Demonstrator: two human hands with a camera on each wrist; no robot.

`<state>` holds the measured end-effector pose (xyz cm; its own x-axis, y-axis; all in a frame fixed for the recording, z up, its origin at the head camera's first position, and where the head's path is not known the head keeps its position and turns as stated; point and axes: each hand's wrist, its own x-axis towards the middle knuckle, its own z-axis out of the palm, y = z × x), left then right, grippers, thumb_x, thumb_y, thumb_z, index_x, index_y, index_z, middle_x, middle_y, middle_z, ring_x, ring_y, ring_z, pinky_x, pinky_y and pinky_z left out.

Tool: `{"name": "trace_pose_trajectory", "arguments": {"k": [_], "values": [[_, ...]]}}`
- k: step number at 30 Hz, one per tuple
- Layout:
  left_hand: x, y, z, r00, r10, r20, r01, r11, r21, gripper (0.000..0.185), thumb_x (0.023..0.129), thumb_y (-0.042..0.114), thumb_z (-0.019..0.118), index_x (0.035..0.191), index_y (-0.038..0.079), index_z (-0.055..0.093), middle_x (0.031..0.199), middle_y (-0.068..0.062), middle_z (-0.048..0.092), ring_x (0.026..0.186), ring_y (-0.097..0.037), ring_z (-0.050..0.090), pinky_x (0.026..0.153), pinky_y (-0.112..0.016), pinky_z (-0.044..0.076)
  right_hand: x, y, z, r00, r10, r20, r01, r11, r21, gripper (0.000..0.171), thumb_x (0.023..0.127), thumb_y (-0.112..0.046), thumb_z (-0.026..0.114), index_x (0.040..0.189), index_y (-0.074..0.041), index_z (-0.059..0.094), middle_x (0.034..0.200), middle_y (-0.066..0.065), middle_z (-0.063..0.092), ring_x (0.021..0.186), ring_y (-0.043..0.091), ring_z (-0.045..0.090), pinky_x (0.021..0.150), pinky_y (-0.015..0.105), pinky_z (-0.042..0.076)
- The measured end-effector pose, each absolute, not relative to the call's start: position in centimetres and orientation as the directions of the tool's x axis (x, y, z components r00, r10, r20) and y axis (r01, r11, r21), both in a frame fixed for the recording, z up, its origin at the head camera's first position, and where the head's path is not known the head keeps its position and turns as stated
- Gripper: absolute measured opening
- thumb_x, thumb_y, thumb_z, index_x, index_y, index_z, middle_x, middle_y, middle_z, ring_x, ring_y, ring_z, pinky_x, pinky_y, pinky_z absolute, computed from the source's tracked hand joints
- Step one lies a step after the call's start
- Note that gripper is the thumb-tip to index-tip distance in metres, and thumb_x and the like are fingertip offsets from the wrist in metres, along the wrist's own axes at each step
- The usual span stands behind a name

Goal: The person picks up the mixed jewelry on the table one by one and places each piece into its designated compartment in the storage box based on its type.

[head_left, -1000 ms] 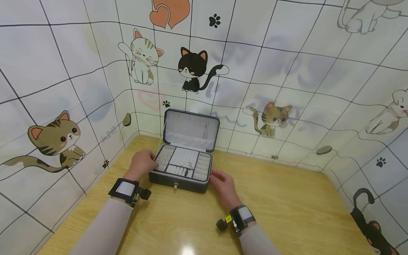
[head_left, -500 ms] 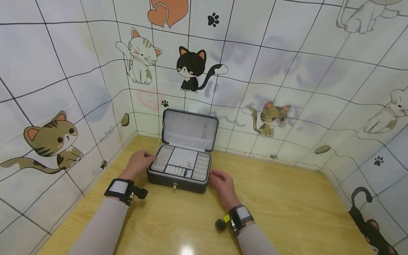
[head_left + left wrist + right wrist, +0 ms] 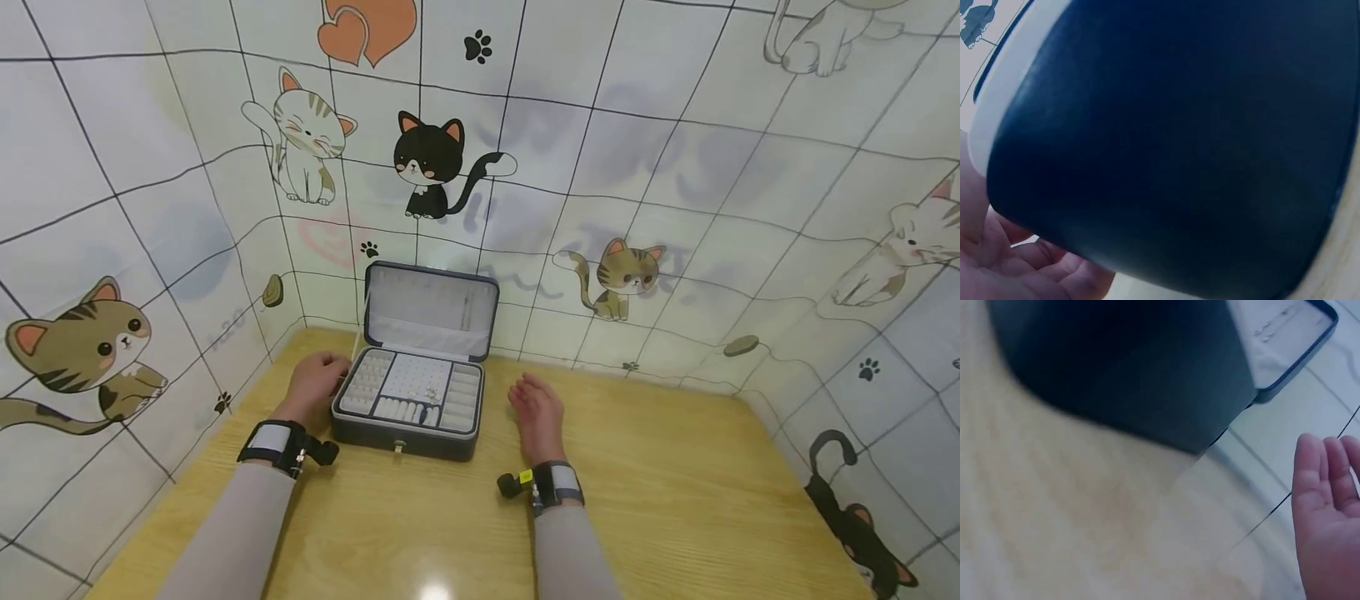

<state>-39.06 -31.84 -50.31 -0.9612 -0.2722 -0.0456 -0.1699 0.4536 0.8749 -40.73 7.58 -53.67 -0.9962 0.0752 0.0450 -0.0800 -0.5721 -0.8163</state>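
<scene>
A navy jewelry box (image 3: 438, 448) stands on the table with its lid (image 3: 431, 310) raised, showing a pale lining. Inside are an earring board (image 3: 412, 377) at the centre, ring rolls (image 3: 401, 410) in front, and divided sections either side. My left hand (image 3: 313, 385) is at the box's left side, fingers loosely bent; in the left wrist view its fingers (image 3: 1054, 269) lie close by the box's corner, partly hidden behind it. My right hand (image 3: 538, 417) is off the box's right side with fingers extended and nothing held; the right wrist view shows a gap between fingers and box.
The box sits on a light wood table (image 3: 675, 483), near the back corner. Grid-patterned, cat-printed walls (image 3: 585, 167) rise behind and to both sides. A small gold clasp (image 3: 399, 447) is on the box's front.
My right hand has left the box's right side and moved outward, its fingers straightening. My left hand stays by the left side. The view has turned slightly right.
</scene>
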Motion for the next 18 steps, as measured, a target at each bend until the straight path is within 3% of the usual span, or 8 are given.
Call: {"name": "trace_pose_trajectory", "arguments": {"k": [4, 9, 14, 18], "values": [[-39.4, -31.6, -49.9, -0.962, -0.273, -0.026, -0.127, 0.359, 0.925, 0.055, 0.109, 0.041, 0.049, 0.140, -0.003, 0.060, 0.139, -0.028, 0.065, 0.118, -0.038, 0.071, 0.096, -0.043, 0.061, -41.3, 7.6, -52.7, -0.991, 0.092, 0.093, -0.128, -0.554, -0.822, 0.032, 0.103, 0.005, 0.045, 0.131, 0.008, 0.060, 0.113, 0.009, 0.068, 0.102, 0.020, 0.071, 0.094, 0.030, 0.061], [-39.7, -31.2, -48.9, -0.979, -0.202, 0.041, -0.010, 0.245, 0.969, 0.063, 0.113, 0.041, 0.042, 0.158, -0.004, 0.042, 0.161, -0.030, 0.045, 0.148, -0.046, 0.049, 0.117, -0.055, 0.046, -41.5, 6.8, -51.2, -0.983, 0.056, 0.173, -0.175, -0.536, -0.826, 0.042, 0.105, 0.002, 0.044, 0.144, 0.015, 0.048, 0.136, 0.027, 0.063, 0.127, 0.035, 0.067, 0.106, 0.038, 0.057], [-39.6, -31.1, -49.3, -0.994, -0.082, 0.068, 0.051, 0.192, 0.980, 0.070, 0.114, 0.043, 0.035, 0.168, 0.001, 0.018, 0.175, -0.023, 0.022, 0.162, -0.043, 0.024, 0.126, -0.062, 0.028, -42.0, 5.3, -51.1, -0.955, -0.118, 0.271, -0.218, -0.338, -0.915, 0.053, 0.108, -0.003, 0.048, 0.158, 0.011, 0.034, 0.166, 0.032, 0.035, 0.158, 0.042, 0.035, 0.126, 0.052, 0.034], [-39.7, -30.9, -49.9, -0.996, -0.004, 0.087, 0.084, 0.201, 0.976, 0.074, 0.113, 0.046, 0.035, 0.170, 0.005, 0.011, 0.179, -0.017, 0.011, 0.166, -0.039, 0.011, 0.130, -0.064, 0.018, -42.6, 4.6, -51.5, -0.938, -0.224, 0.265, -0.196, -0.288, -0.937, 0.063, 0.105, 0.002, 0.045, 0.164, 0.008, 0.023, 0.174, 0.029, 0.018, 0.164, 0.043, 0.013, 0.131, 0.057, 0.017]]}}
